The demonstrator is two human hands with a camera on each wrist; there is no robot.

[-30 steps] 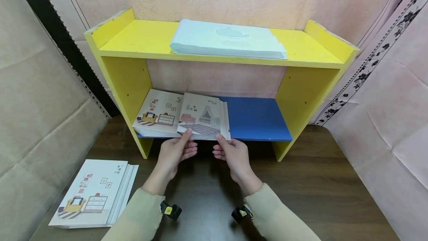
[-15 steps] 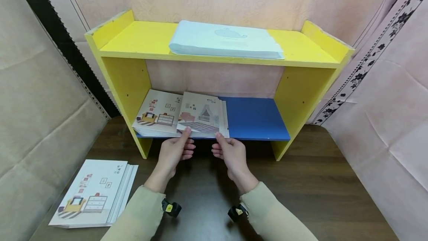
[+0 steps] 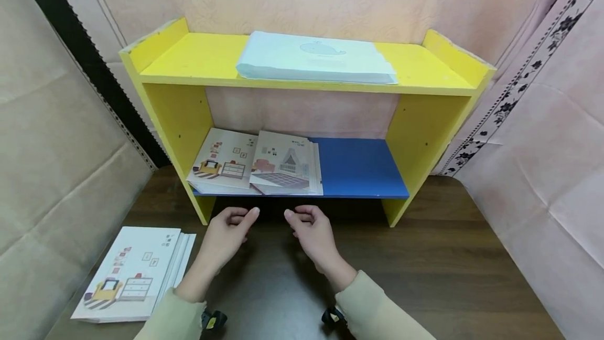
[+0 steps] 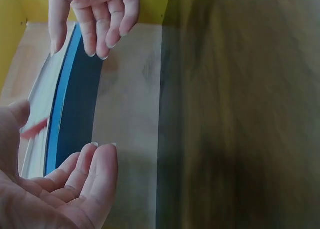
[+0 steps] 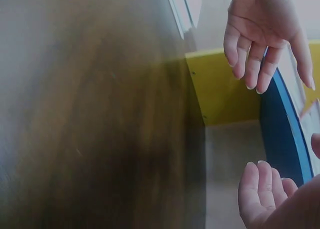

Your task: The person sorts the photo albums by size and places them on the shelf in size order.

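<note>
Both hands are just in front of the lower shelf, apart from the booklets. My left hand (image 3: pixel 225 235) has loosely bent fingers and holds nothing; in the left wrist view its palm (image 4: pixel 60 199) faces up. My right hand (image 3: pixel 311 235), also holding nothing, faces it across a small gap. On the blue shelf board (image 3: pixel 358 167) lie two stacks of white booklets side by side: the left stack (image 3: pixel 226 161) shows a yellow armchair and a drawer chest, and the right stack (image 3: pixel 283 164) shows a grey pointed building. The right stack overlaps the left one's edge.
A yellow shelf unit (image 3: pixel 176 119) stands on the dark wooden table (image 3: pixel 424 277). On its top board is a pale blue stack with a whale drawing (image 3: pixel 316 56). At the table's left lies another pile of white booklets (image 3: pixel 127 277). Pale cloth hangs on the sides.
Both hands have let go of the front edge of the right booklet stack and drawn back toward me. The booklets stay on the blue board.
</note>
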